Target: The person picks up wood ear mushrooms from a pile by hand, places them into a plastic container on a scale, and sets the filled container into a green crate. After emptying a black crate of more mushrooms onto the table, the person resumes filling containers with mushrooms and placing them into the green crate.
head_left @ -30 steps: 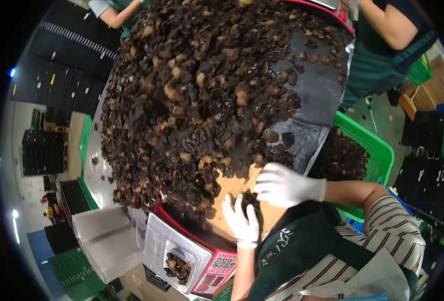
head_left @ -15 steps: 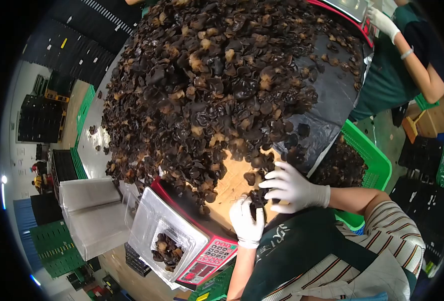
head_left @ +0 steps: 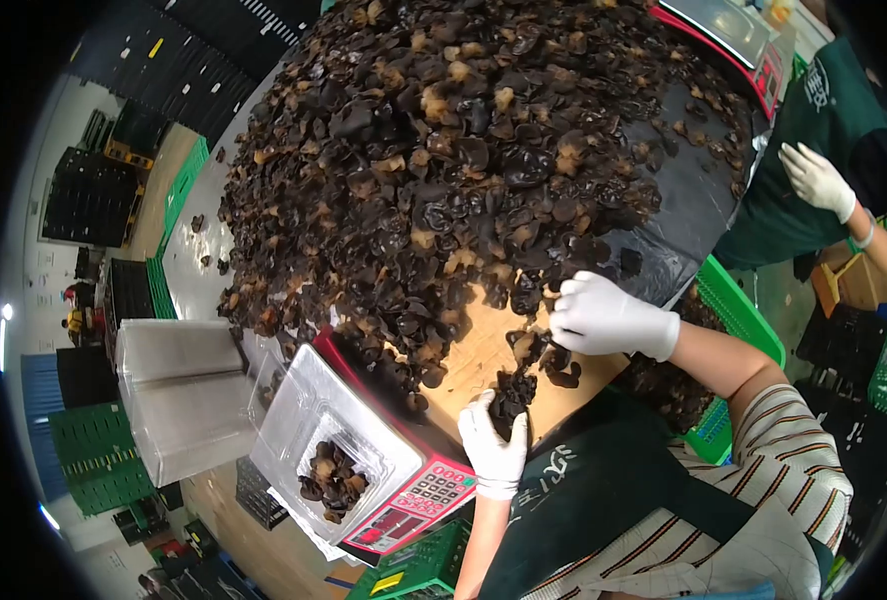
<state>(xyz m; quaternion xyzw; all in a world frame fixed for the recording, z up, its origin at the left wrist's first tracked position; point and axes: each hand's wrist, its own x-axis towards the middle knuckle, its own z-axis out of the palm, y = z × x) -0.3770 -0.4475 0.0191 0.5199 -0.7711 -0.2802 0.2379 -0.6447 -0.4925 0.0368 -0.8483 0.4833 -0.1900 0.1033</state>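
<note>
Right hand has moved nearer the dark pile (grip unclear).

A clump of dark, ruffled fungus sits on the near end of a tan board; loose, glossy brown-black pieces lie just beyond it.

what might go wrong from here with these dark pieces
The heaped pile might slump further over the wooden board and mix with the small clump at the left hand. The nearer scale stands close beside that hand, so a knock might shift the clear tray on it.
</note>
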